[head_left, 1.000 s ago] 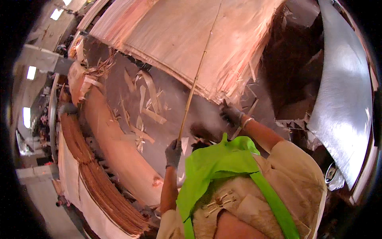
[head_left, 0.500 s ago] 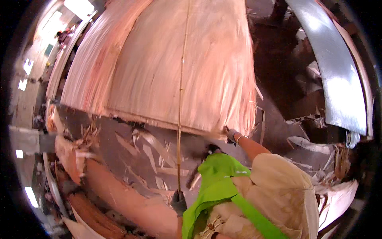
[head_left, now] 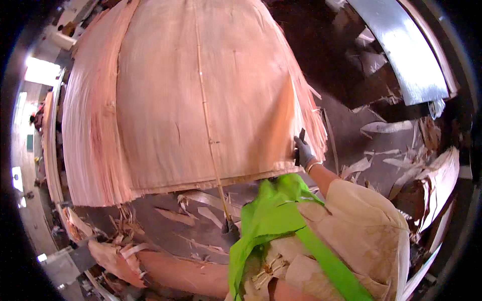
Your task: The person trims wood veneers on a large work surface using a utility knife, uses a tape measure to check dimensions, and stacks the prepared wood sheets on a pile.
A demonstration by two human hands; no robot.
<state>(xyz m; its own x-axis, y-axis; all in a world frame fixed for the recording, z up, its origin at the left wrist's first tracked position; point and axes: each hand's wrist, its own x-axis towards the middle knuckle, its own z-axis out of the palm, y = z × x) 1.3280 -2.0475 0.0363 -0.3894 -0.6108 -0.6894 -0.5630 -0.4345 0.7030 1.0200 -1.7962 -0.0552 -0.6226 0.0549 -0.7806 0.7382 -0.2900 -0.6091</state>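
A broad stack of pale pink-tan wood veneer sheets (head_left: 170,110) stands in front of me. Across its top lies a long thin bamboo stick (head_left: 206,105), running away from me. My gloved left hand (head_left: 230,231) is closed round the stick's near end, just off the front edge of the stack. At the near right corner, my gloved right hand (head_left: 303,152) is closed on the edge of the top veneer sheet, which bends up there and shows a darker orange fold (head_left: 281,123). Dark fingertips show at the edge; the rest of the grip is partly hidden.
Torn veneer scraps (head_left: 201,198) litter the floor between me and the stack. A large curled veneer piece (head_left: 183,273) lies at lower left. A shiny metal sheet (head_left: 404,55) stands at far right, with more broken veneer (head_left: 437,185) below it.
My view has turned, shifting the metal sheet upward. My right hand has raised the top sheet's right edge into a fold. The stick's near end remains in my left hand.
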